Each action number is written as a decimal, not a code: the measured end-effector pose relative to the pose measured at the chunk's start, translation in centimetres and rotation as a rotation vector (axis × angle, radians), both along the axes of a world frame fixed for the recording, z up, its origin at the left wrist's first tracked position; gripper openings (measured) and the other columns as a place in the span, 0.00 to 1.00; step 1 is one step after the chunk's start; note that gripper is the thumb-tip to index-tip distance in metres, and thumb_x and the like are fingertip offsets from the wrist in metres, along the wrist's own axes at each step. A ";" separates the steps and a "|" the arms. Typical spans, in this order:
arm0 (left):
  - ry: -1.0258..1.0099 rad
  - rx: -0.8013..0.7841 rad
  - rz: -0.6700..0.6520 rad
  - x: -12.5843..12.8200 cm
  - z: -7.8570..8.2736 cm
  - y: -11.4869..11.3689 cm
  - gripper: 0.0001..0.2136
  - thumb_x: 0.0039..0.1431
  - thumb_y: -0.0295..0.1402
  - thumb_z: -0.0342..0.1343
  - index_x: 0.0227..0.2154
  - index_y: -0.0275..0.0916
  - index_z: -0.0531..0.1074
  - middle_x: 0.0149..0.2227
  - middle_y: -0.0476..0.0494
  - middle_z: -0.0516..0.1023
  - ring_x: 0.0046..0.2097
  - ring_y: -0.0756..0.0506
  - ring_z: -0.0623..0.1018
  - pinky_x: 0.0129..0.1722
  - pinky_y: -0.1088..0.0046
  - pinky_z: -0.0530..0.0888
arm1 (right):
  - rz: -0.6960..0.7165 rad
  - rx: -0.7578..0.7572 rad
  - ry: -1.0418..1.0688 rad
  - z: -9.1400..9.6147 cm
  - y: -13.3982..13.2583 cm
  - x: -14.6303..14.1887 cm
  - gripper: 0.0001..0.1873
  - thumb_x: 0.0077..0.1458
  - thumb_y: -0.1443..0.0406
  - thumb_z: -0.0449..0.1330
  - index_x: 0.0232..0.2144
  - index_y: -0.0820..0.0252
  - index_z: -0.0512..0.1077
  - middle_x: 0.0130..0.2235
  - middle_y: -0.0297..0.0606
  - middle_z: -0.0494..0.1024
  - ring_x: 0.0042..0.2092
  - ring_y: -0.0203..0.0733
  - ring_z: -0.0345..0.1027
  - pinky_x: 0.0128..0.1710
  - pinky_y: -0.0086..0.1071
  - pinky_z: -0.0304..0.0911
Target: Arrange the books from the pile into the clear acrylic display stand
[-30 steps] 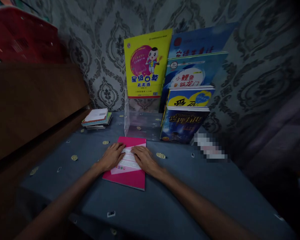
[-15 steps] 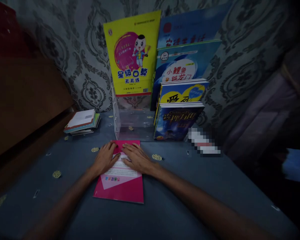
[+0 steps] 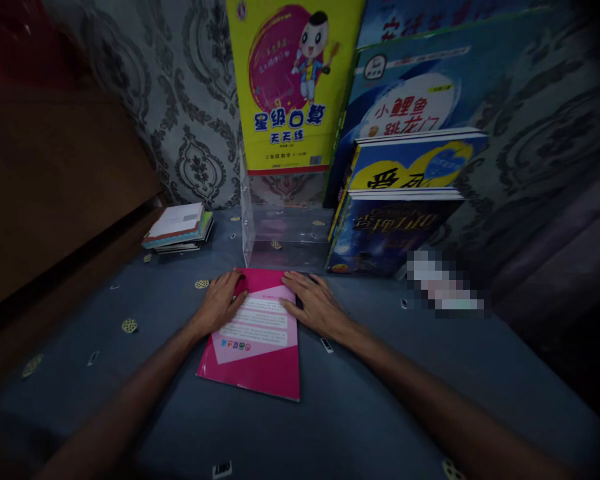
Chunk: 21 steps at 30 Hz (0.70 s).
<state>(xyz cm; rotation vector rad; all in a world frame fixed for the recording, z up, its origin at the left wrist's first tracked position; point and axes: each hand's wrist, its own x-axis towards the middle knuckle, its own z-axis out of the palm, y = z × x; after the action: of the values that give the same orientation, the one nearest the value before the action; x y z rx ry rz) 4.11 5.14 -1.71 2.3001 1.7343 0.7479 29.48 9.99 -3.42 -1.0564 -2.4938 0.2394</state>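
A pink book [image 3: 250, 373] lies flat on the cloth, its printed text upside down to me. My left hand [image 3: 223, 300] rests along its upper left edge, thumb on the cover and fingers stretched toward the far corner. At the upper right edge is my right hand [image 3: 315, 303], open, its fingers spread and the thumb on the cover. Just behind the book stands a clear acrylic rack [image 3: 247, 233]. A yellow workbook [image 3: 290, 150] leans upright in the rack's left part.
Several upright books, with a dark blue book [image 3: 380, 233] in front, fill the rack's right part. A small stack of books [image 3: 177, 227] lies at the left. A blurred-out item [image 3: 440, 283] sits to the right. Patterned wallpaper [image 3: 195, 153] rises behind; a brown panel [image 3: 55, 187] borders the left.
My hands have moved apart, from the middle of the pink book's upper part toward its left and right edges. The view has shifted closer to the rack.
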 end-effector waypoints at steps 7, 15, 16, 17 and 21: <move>-0.689 -0.071 0.062 -3.3 -1.3 2.0 0.15 0.61 0.31 0.44 0.51 0.39 0.60 0.50 0.37 0.77 0.53 0.43 0.77 0.57 0.58 0.68 | 0.017 0.032 0.007 -0.4 0.2 0.1 0.26 0.63 0.56 0.53 0.60 0.59 0.66 0.62 0.48 0.68 0.64 0.51 0.60 0.64 0.54 0.50; -0.362 -0.026 0.027 -2.6 -1.0 1.7 0.22 0.58 0.25 0.43 0.56 0.37 0.59 0.54 0.36 0.75 0.57 0.42 0.73 0.60 0.56 0.65 | 0.005 0.028 -0.043 -0.1 0.1 -0.1 0.26 0.64 0.55 0.51 0.60 0.60 0.66 0.62 0.48 0.68 0.64 0.51 0.59 0.64 0.52 0.50; -0.340 -0.027 0.025 -2.6 -1.0 1.7 0.22 0.58 0.24 0.43 0.57 0.37 0.59 0.55 0.36 0.75 0.57 0.42 0.73 0.60 0.56 0.65 | 0.005 0.029 -0.044 0.0 0.1 -0.1 0.26 0.64 0.55 0.50 0.60 0.60 0.66 0.63 0.48 0.68 0.64 0.51 0.59 0.64 0.52 0.50; -0.325 -0.027 0.023 -2.5 -0.9 1.6 0.23 0.58 0.24 0.43 0.57 0.37 0.59 0.55 0.36 0.75 0.58 0.42 0.73 0.60 0.56 0.65 | 0.005 0.032 -0.044 0.0 0.1 -0.1 0.26 0.64 0.55 0.50 0.60 0.60 0.66 0.63 0.47 0.68 0.64 0.50 0.59 0.64 0.52 0.50; -0.304 -0.030 0.008 -2.8 -0.8 1.6 0.24 0.57 0.23 0.43 0.57 0.38 0.60 0.56 0.39 0.75 0.60 0.42 0.71 0.62 0.56 0.63 | 0.006 0.032 -0.050 0.0 0.1 -0.1 0.27 0.64 0.55 0.49 0.60 0.61 0.66 0.63 0.48 0.68 0.65 0.50 0.59 0.64 0.51 0.50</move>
<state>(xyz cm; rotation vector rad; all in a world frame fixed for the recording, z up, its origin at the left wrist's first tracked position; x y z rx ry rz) 1.28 6.78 -2.50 2.0340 1.6055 1.0045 29.35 10.06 -3.46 -1.0544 -2.5373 0.1766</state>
